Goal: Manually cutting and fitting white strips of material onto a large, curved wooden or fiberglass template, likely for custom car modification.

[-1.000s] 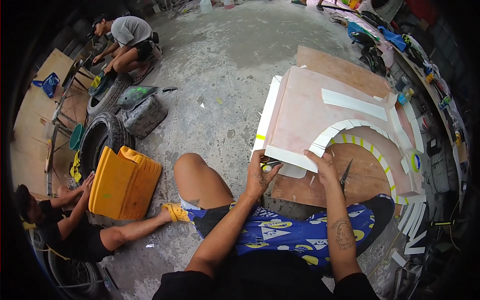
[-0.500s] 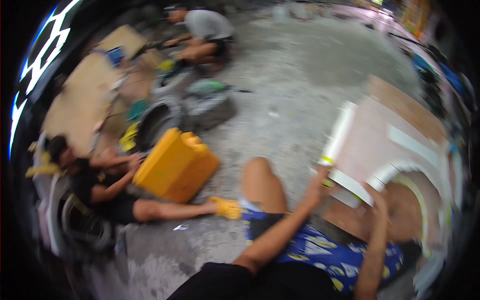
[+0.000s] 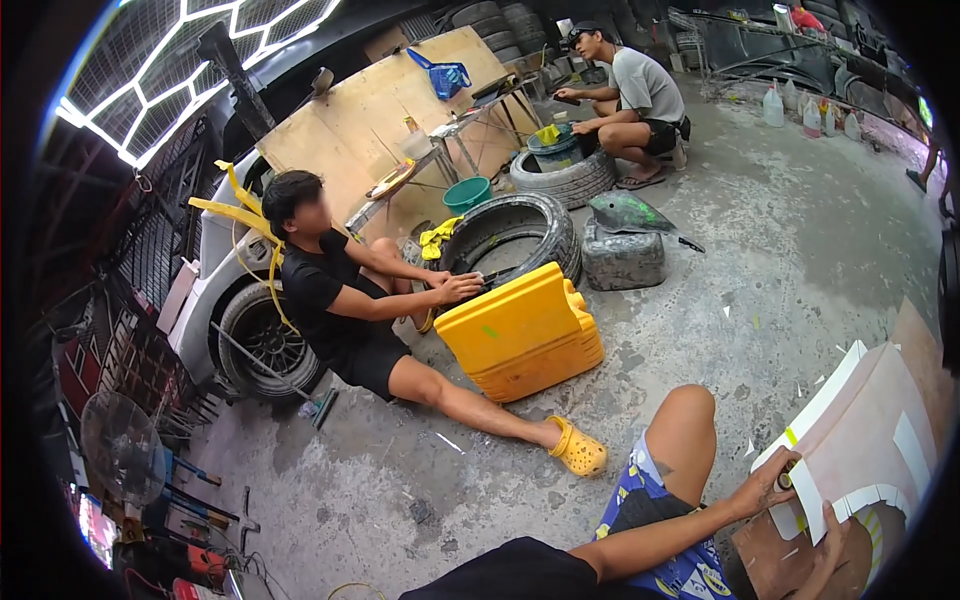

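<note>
Left hand [image 3: 762,488]: fingers closed round a small dark-and-yellow ring-shaped roll [image 3: 785,480], seemingly for use close to the edge. Right hand [image 3: 832,552]: thumb over a flat white strip [image 3: 808,490], fingertips hidden, apparently steadying it. Pale pink flat panel [image 3: 862,425], lower right, over a brown wooden board [image 3: 914,328], likely a backing. Yellow ribbed plastic box [image 3: 520,345]: on floor, co-worker's hands [image 3: 460,289] near its upper edge. Black rubber tyre [image 3: 563,237]: beyond, on its side
</note>
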Demonstrator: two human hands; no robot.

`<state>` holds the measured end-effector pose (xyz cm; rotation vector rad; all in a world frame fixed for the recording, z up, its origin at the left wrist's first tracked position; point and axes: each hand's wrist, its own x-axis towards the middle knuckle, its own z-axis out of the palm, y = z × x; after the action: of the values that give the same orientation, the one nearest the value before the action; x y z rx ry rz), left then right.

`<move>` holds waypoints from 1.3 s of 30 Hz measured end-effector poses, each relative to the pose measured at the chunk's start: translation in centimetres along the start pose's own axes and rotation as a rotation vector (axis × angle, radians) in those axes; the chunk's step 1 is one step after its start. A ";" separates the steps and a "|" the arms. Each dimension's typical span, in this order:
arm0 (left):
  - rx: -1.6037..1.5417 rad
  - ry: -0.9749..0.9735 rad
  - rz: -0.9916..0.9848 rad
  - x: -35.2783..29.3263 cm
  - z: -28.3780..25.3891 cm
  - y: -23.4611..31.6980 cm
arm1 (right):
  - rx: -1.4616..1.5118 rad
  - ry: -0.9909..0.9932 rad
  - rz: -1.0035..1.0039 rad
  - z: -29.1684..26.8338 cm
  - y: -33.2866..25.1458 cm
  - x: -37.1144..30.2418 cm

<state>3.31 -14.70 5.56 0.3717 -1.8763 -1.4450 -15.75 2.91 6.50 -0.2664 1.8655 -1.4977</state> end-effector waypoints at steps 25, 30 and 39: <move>-0.917 0.072 -0.627 -1.8 2.8 -4.0 | 0.028 0.060 -0.025 0.3 0.0 -0.5; -0.979 -0.019 -0.768 -1.7 2.1 -1.9 | 0.029 0.050 -0.023 -2.9 2.9 1.4; -1.193 -0.181 -0.671 -1.6 2.2 -0.8 | 0.104 -0.005 -0.040 -0.6 1.3 0.3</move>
<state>2.81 -12.39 4.03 0.2626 -0.6954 -2.7936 -15.99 3.55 5.19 -0.2586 1.7813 -1.6142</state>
